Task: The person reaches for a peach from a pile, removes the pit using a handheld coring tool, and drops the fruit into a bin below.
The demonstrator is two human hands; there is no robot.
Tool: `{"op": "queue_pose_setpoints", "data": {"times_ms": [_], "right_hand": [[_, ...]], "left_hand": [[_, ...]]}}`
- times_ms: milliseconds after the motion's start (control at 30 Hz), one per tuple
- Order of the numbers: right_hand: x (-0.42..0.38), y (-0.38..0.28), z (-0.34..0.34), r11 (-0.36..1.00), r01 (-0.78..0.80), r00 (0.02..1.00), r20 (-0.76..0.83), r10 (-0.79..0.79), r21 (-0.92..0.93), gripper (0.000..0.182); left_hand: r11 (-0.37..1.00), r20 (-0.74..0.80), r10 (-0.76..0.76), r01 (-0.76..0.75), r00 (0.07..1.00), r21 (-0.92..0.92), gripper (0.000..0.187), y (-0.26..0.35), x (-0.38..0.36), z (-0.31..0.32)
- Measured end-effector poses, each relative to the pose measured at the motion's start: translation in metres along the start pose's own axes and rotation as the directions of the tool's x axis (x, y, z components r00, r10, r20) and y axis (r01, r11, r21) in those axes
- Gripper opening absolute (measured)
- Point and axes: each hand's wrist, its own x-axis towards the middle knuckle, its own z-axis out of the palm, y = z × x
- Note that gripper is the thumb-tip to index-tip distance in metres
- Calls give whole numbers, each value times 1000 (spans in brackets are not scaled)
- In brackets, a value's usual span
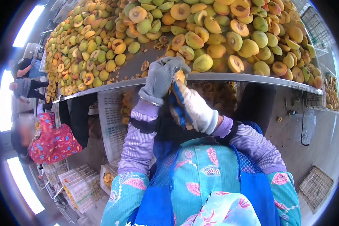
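My left hand, in a grey glove, is closed around a yellow-orange peach at the metal table's front edge. My right hand, in a white glove, grips a blue-handled knife pointed up at that peach. Both hands meet just below the table rim. Most of the peach is hidden by the grey glove. The knife blade is not clearly visible.
The steel table holds a big heap of halved and whole peaches and loose pits. White plastic crates with fruit stand under the table. Another person in a red patterned top works at the left. A wire crate lies on the floor, right.
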Motion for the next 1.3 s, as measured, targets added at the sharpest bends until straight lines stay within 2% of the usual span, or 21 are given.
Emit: {"op": "queue_pose_setpoints", "data": {"times_ms": [100, 200, 300, 400, 433, 500, 533, 567, 600, 667, 733, 767, 833, 900, 967, 1033, 1067, 1167, 1200, 1267, 1300], "right_hand": [[5, 0, 0, 946, 0, 968, 237, -81, 324, 49], [4, -9, 3, 990, 70, 994, -79, -80, -122, 47], [3, -10, -5, 913, -81, 933, 354, -72, 400, 43], [4, -13, -4, 899, -88, 923, 375, -88, 429, 42], [6, -14, -7, 900, -99, 902, 419, -98, 424, 41], [3, -10, -11, 899, -135, 883, 461, -81, 416, 41], [3, -10, -10, 934, -147, 903, 429, -8, 326, 42], [4, -13, -8, 960, -159, 914, 402, 56, 228, 43], [-1, -18, -6, 965, -166, 887, 458, 57, 202, 43], [-11, -30, -7, 989, -146, 950, 276, 149, -33, 48], [-7, -21, 6, 982, -110, 983, 164, 84, 155, 54], [-6, -19, 8, 937, -175, 966, 236, 104, 303, 51], [-3, -15, -3, 923, -207, 944, 313, 102, 324, 41], [5, -11, -14, 998, -48, 965, 257, 57, -43, 43], [5, -5, -18, 979, 13, 985, 171, 22, -202, 45], [-3, -8, -8, 862, -357, 864, 477, 158, 360, 46], [-8, -8, 0, 806, -357, 888, 440, 136, 472, 48], [-11, -10, 2, 868, -291, 937, 305, 172, 404, 48], [-15, -7, 6, 918, -266, 901, 413, 129, 293, 48], [-22, -12, 10, 951, -224, 896, 428, 116, 212, 47], [-27, -12, 9, 940, -237, 915, 382, 131, 245, 46]], "left_hand": [[999, -70, 27, -24, 997, 40, 25, 3, 2, 4], [992, -35, 101, -98, 994, 78, 24, 5, 6, 3], [989, 149, 69, -88, 986, 120, 25, -1, 15, -5], [733, 156, 579, -595, 800, 330, 29, -20, 20, -15], [734, 161, 577, -595, 801, 328, 29, -11, 16, -10], [914, 200, 151, -60, 968, -402, 32, -1, 3, -5], [960, 255, 185, -118, 949, -255, 26, -1, 3, -11], [861, 322, 395, -469, 860, 196, 21, 7, 1, -12], [433, 476, 508, -690, 718, 581, 16, 23, 0, -15], [12, 551, 566, -674, 613, 738, 15, 11, -2, -23], [827, 232, 318, -389, 919, 406, 16, 11, -5, -19], [619, 307, 552, -628, 775, 472, 16, 8, 1, -23], [841, 143, 443, -465, 885, 275, 15, 10, -12, -12], [720, 142, 587, -595, 797, 359, 14, -1, -10, -10], [951, 38, 261, -264, 965, 160, 15, -4, -17, -7], [914, 197, 391, -405, 899, 33, 19, 1, -14, -9], [924, 198, 149, -65, 969, -376, 25, 2, -19, -8], [902, -47, 327, -327, 944, -282, 32, -5, -30, 4], [754, -111, -106, 7, 988, -657, 34, 8, -41, 4], [852, -446, 121, -323, 887, -412, 35, -3, -49, -12], [911, -507, 389, -402, 769, 89, 32, 7, -65, -24]]}}
